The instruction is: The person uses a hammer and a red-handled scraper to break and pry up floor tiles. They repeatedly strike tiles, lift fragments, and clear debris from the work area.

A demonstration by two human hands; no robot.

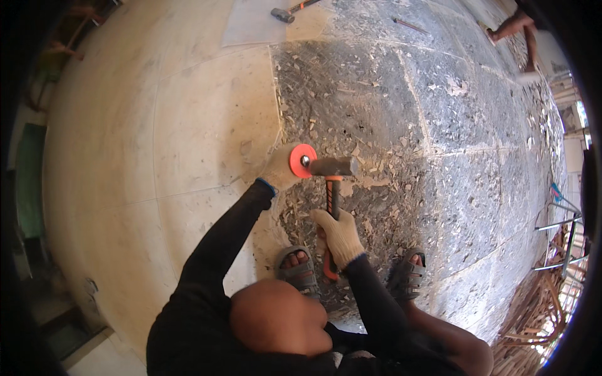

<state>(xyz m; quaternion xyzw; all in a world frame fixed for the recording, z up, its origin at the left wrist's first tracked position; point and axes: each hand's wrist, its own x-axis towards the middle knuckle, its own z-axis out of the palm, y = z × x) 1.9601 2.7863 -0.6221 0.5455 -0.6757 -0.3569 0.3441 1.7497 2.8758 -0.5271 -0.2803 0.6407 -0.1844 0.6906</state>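
Observation:
My left hand (pixel 283 169), in a pale knit glove, is closed round a chisel (pixel 305 160) with a round orange-red hand guard. The guard hides most of its fingers, and the chisel's tip is out of sight beneath. My right hand (pixel 342 238), gloved likewise, grips the black and orange handle of a club hammer (pixel 334 167). The hammer's steel head lies just right of the chisel's struck end; whether they touch I cannot tell. Below them, smooth cream floor covering (pixel 207 138) meets rough grey floor (pixel 376 207) strewn with broken chips.
My sandalled feet (pixel 301 269) stand on the rough part. Another hammer (pixel 283 15) lies at the far edge near a pale sheet (pixel 251 24), with a thin bar (pixel 411 26) farther right. Another person's arm (pixel 511 28) reaches in at upper right. Wood strips (pixel 533 313) and a metal frame (pixel 564 232) stand right.

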